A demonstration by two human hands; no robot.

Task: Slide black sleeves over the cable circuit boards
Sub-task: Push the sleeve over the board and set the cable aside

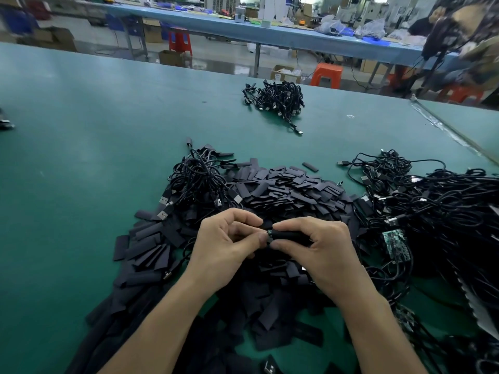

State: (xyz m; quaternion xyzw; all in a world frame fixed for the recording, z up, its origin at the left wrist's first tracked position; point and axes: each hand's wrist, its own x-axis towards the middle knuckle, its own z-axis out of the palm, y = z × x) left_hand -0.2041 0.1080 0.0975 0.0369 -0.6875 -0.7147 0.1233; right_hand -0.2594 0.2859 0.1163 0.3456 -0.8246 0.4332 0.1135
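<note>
Both hands meet above a big heap of flat black sleeves (286, 193) on the green table (81, 157). My right hand (321, 255) pinches a black sleeve (290, 235) that sits over a cable's circuit board; a small green tip of the board shows at its left end. My left hand (224, 247) pinches that left end between thumb and forefinger. The cable itself is hidden under my hands. A bare green circuit board (395, 242) lies among the cables to the right.
A tangle of black USB cables (437, 211) fills the right side. A smaller bundle (199, 182) lies at the heap's far left, and another cable pile (278, 99) sits further back. Benches, stools and a seated person stand beyond the table edge.
</note>
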